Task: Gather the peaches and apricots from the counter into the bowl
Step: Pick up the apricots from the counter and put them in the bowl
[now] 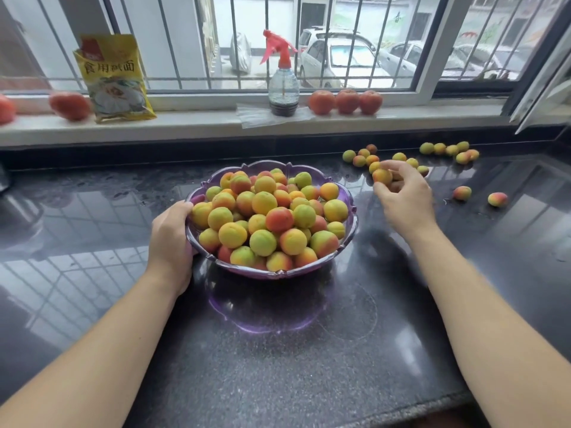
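Observation:
A purple scalloped bowl (350, 225) stands mid-counter, heaped with yellow, green and red apricots and small peaches. My left hand (171, 239) grips its left rim, thumb over the edge. My right hand (404, 199), to the right of the bowl, pinches an orange apricot (382, 176) between thumb and fingers just above the counter. Behind it lie several loose fruits (360, 159). Another cluster of fruits (451, 149) sits far right near the wall. Two single red-yellow fruits (462, 193) (497, 199) rest to the right of my hand.
The dark glossy stone counter (278, 350) runs to a front edge at the bottom. On the windowsill stand a yellow food packet (114, 78), a spray bottle with a red trigger (282, 84) and several tomatoes (346, 101). An open window frame (543, 88) juts in at right.

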